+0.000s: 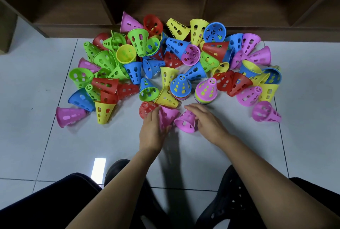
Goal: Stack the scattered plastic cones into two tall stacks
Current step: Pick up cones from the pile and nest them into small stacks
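Just nearer than blue-topped stack: left hand grips first pink cone; right hand rests, fingers straight, on second pink cone. Yellow cone and red cone crowd between. Open floor nearer still.

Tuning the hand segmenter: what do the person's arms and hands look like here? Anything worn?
The left hand and right hand are bare: no gloves, rings, watch or bands visible. Both forearms are uncovered as far as the frame shows, with no sleeves or markings. Lower down are dark trousers and a black perforated shoe.
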